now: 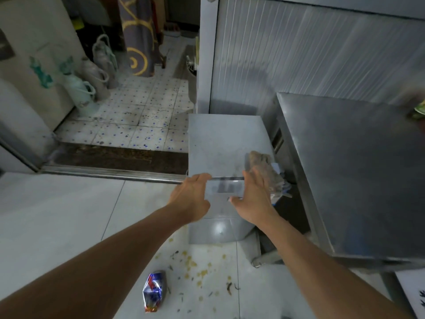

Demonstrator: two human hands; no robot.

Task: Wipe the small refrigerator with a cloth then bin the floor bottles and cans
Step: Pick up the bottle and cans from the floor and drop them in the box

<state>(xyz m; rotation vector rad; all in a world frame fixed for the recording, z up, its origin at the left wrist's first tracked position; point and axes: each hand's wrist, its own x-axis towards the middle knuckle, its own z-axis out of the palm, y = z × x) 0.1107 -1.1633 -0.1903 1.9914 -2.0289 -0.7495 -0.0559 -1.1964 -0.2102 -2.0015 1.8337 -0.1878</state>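
Grey-brown and rumpled, the cloth (264, 172) lies on the top of the small refrigerator (220, 143), at its right front corner, with some blue-and-white folds spilling over the edge just beyond the right hand (251, 199). That hand hovers at the top front edge with its fingers fairly straight and close together; its fingertips touch or nearly touch the cloth, though motion blur keeps me from saying whether they have closed on it. The left hand (193, 199) is at the same front edge, a little to the left, its fingers curled over the lip of the top as if steadying the cabinet; between the two hands the edge shows as a shiny smeared strip.

Being a limp, light rag, the cloth should bunch and fold under any grip, so it is probably best taken by gathering its thick middle into the palm rather than pinching a corner, which would leave the rest trailing. The metal top looks smooth and smudged, so the cloth will likely slide easily across it.

Below the left forearm, near the person, a crushed can (153, 291) in blue, red and silver lies on the white floor (57, 215) among scattered crumbs. It looks light and already dented, with possibly sharp creases, and could be picked up around its middle. To the right of the right hand stands a steel worktop (358, 169).
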